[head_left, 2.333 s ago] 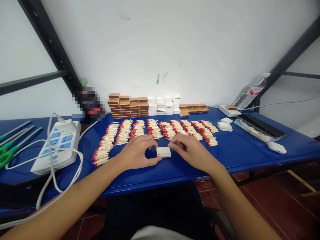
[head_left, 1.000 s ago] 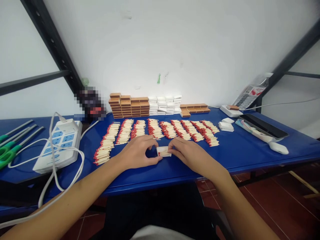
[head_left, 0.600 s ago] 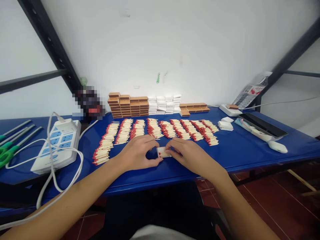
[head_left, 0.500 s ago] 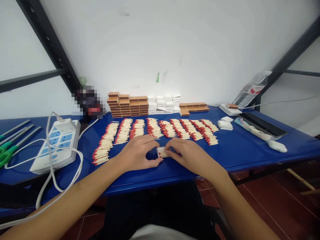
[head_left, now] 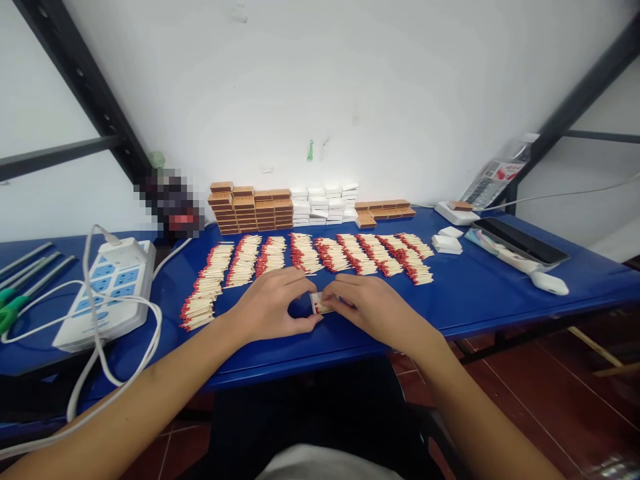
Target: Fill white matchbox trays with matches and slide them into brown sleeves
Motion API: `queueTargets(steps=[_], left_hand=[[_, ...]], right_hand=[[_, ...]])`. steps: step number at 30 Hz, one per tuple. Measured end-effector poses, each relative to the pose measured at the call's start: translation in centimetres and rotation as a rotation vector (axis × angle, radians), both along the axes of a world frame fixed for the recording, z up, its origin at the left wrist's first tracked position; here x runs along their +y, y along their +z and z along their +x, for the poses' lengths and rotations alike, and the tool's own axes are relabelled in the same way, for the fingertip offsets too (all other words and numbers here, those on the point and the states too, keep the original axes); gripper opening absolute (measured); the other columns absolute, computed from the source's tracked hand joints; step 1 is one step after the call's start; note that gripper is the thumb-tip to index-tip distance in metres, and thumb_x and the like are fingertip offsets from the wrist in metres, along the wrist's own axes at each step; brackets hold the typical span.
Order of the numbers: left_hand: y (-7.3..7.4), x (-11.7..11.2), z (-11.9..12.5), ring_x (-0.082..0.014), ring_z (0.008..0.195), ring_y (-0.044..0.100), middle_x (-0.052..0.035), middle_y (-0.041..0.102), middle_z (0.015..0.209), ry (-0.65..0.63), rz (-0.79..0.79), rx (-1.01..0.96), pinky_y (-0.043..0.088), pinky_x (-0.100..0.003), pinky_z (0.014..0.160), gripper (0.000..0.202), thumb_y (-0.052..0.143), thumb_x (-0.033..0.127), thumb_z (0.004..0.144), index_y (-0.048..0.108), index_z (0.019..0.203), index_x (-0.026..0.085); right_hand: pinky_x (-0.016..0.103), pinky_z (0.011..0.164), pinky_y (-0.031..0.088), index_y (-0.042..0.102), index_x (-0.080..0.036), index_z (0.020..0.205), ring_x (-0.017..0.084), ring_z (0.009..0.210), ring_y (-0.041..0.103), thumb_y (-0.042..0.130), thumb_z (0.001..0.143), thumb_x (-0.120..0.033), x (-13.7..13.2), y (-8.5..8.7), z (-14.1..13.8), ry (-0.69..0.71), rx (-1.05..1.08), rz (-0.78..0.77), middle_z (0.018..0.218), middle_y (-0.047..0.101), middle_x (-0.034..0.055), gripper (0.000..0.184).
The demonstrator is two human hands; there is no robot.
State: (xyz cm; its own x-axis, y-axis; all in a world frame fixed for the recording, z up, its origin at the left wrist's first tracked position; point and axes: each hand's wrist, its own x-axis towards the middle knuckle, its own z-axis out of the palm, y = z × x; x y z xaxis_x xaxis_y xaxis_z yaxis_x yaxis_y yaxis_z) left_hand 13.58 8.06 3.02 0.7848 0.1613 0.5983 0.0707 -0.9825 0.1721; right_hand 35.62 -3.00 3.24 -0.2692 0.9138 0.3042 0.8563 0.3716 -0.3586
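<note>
A small white matchbox tray [head_left: 314, 303] with red-tipped matches [head_left: 324, 309] in it lies on the blue table near its front edge. My left hand [head_left: 273, 303] curves round the tray's left end, with thumb and fingers at its two long sides. My right hand [head_left: 367, 303] bends over the tray from the right, fingertips pinched together on the matches inside. Its fingers hide the right part of the tray. Just behind both hands, several piles of matches [head_left: 305, 253] stretch across the table.
Stacked brown matchbox sleeves [head_left: 250, 210] and white trays [head_left: 325, 203] line the wall. To the left are a power strip [head_left: 107, 293] with looping white cables and green-handled scissors [head_left: 10, 310]. A phone [head_left: 525, 241], a bottle [head_left: 500, 173] and more white trays [head_left: 447, 243] are at the right.
My right hand's fingertips have shifted slightly left over the tray, covering more of the matches. My left hand keeps its place at the tray's end. The whole view has moved a little.
</note>
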Motion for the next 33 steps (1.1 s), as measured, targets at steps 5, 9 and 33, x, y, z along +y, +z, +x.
queueTargets(steps=[5,9,33], left_hand=[[0.0,0.0,0.0,-0.0179,0.073,0.065,-0.0020,0.071,0.084,-0.005,-0.006,0.008,0.045,-0.031,0.063,0.020,0.080,0.032,0.089,0.069,0.100,0.019],[-0.1,0.1,0.0,-0.0176,0.072,0.064,-0.0013,0.070,0.082,0.012,-0.021,0.026,0.045,-0.031,0.063,0.020,0.080,0.034,0.090,0.070,0.101,0.020],[-0.4,0.5,0.0,-0.0157,0.070,0.060,0.0018,0.063,0.078,0.056,-0.179,0.106,0.043,-0.029,0.062,0.023,0.082,0.040,0.088,0.072,0.098,0.022]], right_hand=[[0.031,0.076,0.045,0.066,-0.022,0.102,0.019,0.086,0.071,0.056,0.111,-0.026,-0.1,0.1,-0.4,-0.011,-0.004,-0.070,0.098,0.075,0.0028,0.015],[0.029,0.070,0.043,0.066,-0.023,0.103,0.017,0.080,0.067,0.057,0.111,-0.031,-0.4,0.8,0.3,-0.019,0.049,-0.067,0.094,0.073,0.0012,0.014],[0.038,0.086,0.052,0.067,-0.022,0.114,0.028,0.104,0.072,0.055,0.109,-0.025,2.3,-1.6,4.6,-0.265,-0.063,0.017,0.116,0.078,0.0094,0.014]])
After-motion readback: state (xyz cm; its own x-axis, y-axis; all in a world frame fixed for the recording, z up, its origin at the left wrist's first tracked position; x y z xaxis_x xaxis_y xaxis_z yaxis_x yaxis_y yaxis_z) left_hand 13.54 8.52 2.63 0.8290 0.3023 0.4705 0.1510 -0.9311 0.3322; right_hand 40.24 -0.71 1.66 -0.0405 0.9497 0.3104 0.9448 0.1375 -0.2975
